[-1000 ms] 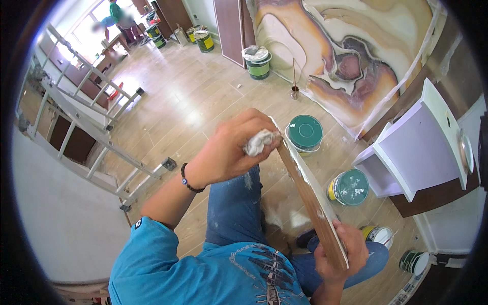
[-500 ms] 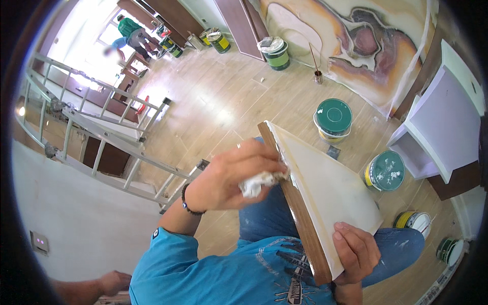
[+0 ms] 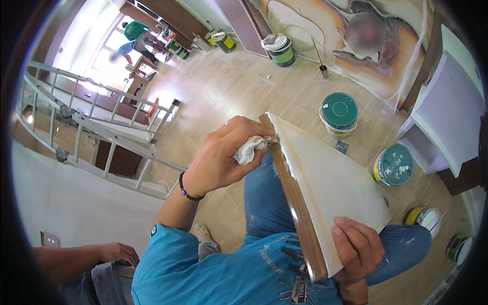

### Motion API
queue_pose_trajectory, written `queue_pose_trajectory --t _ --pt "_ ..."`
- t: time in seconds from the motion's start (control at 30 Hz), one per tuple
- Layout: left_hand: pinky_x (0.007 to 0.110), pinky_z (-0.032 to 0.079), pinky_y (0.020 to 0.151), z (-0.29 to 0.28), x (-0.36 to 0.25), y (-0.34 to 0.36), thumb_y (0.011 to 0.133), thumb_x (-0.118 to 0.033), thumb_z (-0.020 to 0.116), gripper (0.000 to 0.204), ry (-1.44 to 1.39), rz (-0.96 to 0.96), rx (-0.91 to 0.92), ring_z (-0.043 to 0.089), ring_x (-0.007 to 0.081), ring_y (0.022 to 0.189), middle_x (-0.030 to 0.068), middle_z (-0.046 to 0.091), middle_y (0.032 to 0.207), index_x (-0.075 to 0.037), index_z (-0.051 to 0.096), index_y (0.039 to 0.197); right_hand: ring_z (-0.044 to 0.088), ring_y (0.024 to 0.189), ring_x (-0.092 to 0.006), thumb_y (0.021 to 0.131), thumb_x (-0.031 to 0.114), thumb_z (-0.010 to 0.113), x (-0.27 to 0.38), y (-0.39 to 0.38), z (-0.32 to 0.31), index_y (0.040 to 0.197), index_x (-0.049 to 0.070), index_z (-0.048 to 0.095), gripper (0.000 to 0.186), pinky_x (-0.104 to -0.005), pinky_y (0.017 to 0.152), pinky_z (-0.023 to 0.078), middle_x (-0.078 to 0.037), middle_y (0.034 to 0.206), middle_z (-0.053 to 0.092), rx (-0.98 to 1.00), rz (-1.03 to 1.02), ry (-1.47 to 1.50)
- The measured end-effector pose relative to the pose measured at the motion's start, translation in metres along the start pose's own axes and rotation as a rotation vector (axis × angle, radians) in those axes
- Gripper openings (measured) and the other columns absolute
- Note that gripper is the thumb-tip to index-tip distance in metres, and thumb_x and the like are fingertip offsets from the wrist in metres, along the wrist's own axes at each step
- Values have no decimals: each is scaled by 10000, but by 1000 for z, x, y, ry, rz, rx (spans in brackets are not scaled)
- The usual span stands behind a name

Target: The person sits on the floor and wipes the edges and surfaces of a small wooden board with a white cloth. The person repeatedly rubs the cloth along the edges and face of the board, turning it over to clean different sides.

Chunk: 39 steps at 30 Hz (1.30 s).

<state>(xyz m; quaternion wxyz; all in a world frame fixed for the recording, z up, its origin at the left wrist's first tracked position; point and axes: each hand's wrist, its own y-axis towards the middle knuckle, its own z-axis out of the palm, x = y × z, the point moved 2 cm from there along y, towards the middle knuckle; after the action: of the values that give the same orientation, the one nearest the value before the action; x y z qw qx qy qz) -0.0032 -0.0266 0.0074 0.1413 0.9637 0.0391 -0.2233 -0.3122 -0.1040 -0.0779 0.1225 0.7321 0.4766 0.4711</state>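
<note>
My left hand (image 3: 216,152) is closed round a crumpled white cloth (image 3: 248,150). Its fingertips touch the brown wood edge (image 3: 293,203) close to the far end of a panel. That panel (image 3: 330,180) has a white face with a yellowish strip beside the edge, and it rests tilted across my lap. At the near right corner my right hand (image 3: 357,250) grips it, fingers on the white face, thumb hidden beneath.
An aluminium ladder (image 3: 96,127) lies at the left. Paint buckets (image 3: 339,113) with green lids stand ahead and right, near a white shelf unit (image 3: 439,112). Another person's hand (image 3: 118,252) is at lower left; someone in a green top (image 3: 134,30) bends far off.
My left hand with the cloth has moved slightly toward the panel's far end. The other person's arm and legs show more at lower left. My right hand keeps its grip.
</note>
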Motion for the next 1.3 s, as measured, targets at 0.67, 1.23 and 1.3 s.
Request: queue_pose_trajectory --t 0.67,1.23,1.3 --pt "426 596 901 -9 -26 19 813 -10 779 324 53 110 200 735 334 1033 132 747 1106 -43 790 1134 771 1026 -223 1026 151 698 -1 -3 0 1244 167 741 223 -296 687 590 -31 1203 797 -2 -22 -3" --pt "443 598 919 -5 -24 18 836 -65 793 291 85 57 163 737 321 1050 113 748 1146 -86 796 1126 776 1005 -228 1013 159 695 -2 -4 3 1247 169 755 241 -304 699 593 -32 1202 800 -7 -12 -13" --pt "438 598 907 -6 -42 13 831 -46 789 295 78 118 190 735 329 1044 112 742 1119 -81 790 1123 777 1011 -228 1016 168 683 -3 -5 4 1249 165 756 243 -307 699 592 -31 1198 800 -22 -31 -15"
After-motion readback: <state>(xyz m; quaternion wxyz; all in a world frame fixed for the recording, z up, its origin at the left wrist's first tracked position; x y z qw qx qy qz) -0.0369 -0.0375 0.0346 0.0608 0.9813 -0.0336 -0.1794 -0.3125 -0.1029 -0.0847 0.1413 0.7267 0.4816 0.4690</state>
